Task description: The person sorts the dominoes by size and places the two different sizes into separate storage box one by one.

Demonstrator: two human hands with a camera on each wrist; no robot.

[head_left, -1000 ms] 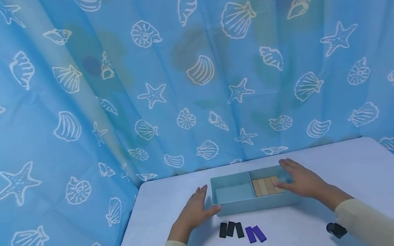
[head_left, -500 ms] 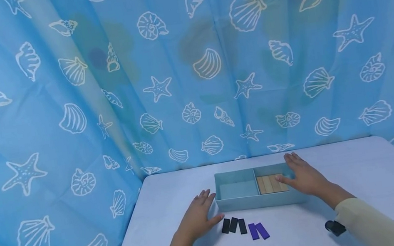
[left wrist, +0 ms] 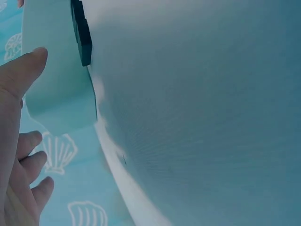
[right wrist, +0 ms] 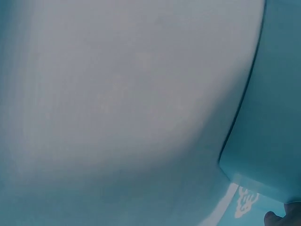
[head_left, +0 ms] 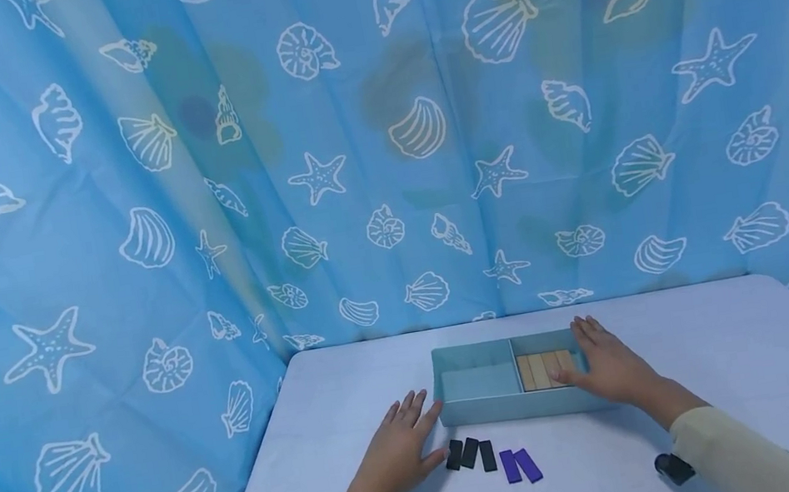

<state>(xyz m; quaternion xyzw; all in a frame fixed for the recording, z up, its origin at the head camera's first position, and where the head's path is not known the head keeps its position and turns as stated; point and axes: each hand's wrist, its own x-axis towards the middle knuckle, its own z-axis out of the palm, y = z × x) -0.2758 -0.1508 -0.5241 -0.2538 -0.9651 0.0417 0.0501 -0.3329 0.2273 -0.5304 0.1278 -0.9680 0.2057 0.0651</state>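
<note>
A pale blue-green box [head_left: 515,406] with two compartments stands on the table. Flat light wooden blocks [head_left: 533,373] lie side by side in its right compartment. My left hand [head_left: 396,457] is at the box's left end, fingers straight and spread. In the left wrist view, a gap shows between its thumb [left wrist: 28,69] and the other fingers. My right hand [head_left: 611,363] lies over the box's right end, its thumb above the wooden blocks; whether it touches the box, I cannot tell. Three black blocks [head_left: 470,453] and two purple blocks [head_left: 510,466] lie in front of the box.
A white table [head_left: 351,370] carries everything, its left and back edges visible. Behind it and to the left hangs a blue curtain [head_left: 355,184] with white shell and starfish prints. The box's left compartment [head_left: 478,383] shows its bare floor.
My left hand has drawn slightly toward the front and spread its fingers. The right hand stays over the box's right end. The head view has shifted a little; the blocks look unmoved.
</note>
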